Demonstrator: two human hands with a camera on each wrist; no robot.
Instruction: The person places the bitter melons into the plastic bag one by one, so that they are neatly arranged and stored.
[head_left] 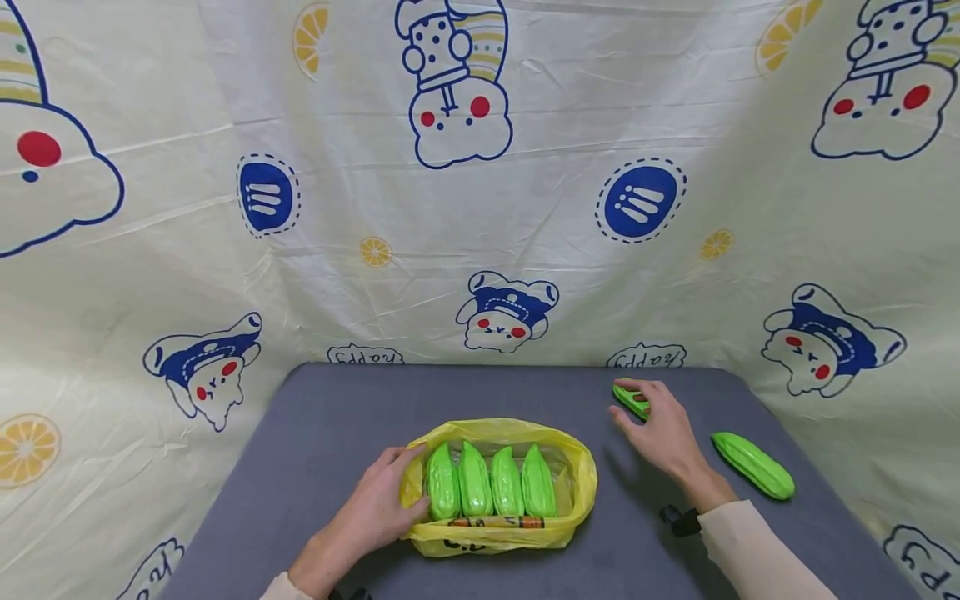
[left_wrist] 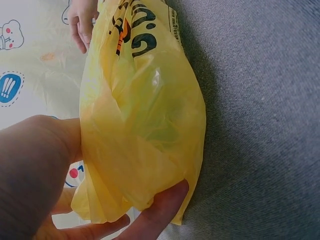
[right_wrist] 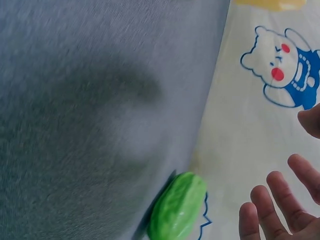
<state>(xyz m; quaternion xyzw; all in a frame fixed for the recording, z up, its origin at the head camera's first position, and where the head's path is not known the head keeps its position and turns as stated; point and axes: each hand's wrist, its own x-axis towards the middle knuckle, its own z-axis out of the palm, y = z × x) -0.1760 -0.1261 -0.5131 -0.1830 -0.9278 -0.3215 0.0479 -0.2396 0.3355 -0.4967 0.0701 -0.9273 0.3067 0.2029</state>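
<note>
A yellow plastic bag point(head_left: 583, 492) stands with its mouth spread wide. Inside, several shiny green cucumbers point(head_left: 474, 482) lie side by side. My left hand point(head_left: 378, 500) grips the bag's left side, the thumb at the rim and the fingers along the outer wall; the left wrist view shows these fingers point(left_wrist: 162, 210) against the plastic. Over the far right of the table, my right hand point(head_left: 663, 429) is above another cucumber point(head_left: 628, 400), partly hiding it. In the right wrist view the spread fingers point(right_wrist: 282, 200) hold nothing and appear apart from the green cucumber point(right_wrist: 179, 207).
One more cucumber point(head_left: 753, 465) lies near the right edge of the dark grey table point(head_left: 322, 433), beside the right forearm. Behind the table hangs a pale cloth point(head_left: 525, 217) printed with cartoon bears and orange slices.
</note>
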